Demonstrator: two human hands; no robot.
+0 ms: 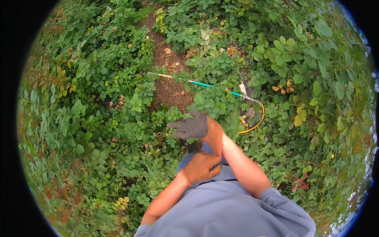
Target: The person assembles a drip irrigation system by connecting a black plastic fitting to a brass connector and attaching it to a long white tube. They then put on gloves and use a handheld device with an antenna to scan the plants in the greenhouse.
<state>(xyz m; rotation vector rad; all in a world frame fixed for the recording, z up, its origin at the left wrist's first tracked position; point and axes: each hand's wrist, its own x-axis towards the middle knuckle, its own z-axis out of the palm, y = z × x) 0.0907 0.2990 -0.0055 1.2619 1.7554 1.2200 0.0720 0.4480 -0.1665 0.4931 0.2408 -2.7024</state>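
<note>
Both hands wear orange-brown gloves with dark grey palms. The right hand (197, 127), at centre frame, is spread flat, fingers pointing left, holding nothing. The left hand (201, 166), just below it, curls at the right wrist, seemingly gripping the glove cuff (215, 136); whether it pinches the fabric I cannot tell. My judgement: the right glove is being adjusted, and the next move calls for a firm tug at the cuff. A long tool (205, 85) with a green shaft and a yellow curved end lies in the plants (118, 79) above, across a bare soil strip (167, 75). Its head is hidden by leaves, and its kind is hard to tell.
</note>
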